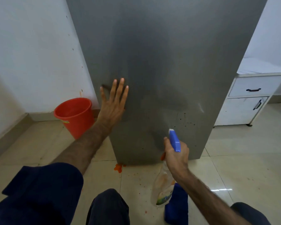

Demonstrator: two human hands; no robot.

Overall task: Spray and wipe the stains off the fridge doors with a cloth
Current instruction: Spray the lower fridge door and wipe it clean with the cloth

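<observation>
The tall grey metal fridge door stood straight ahead, with the left hand flat against its left part. The right hand held the clear plastic spray bottle with a blue trigger head before the door's lower right part. The round orange plastic bucket sat on the floor left of the fridge, by the wall. The white cabinet with dark handles stood to the right. The blue cloth lay below the bottle.

Tall grey metal fridge door: top cut off by upper frame edge. Clear plastic spray bottle with blue trigger head: neck hidden inside right hand; label print blurred, unreadable. Blue cloth: partly hidden behind bottle and forearm.
</observation>
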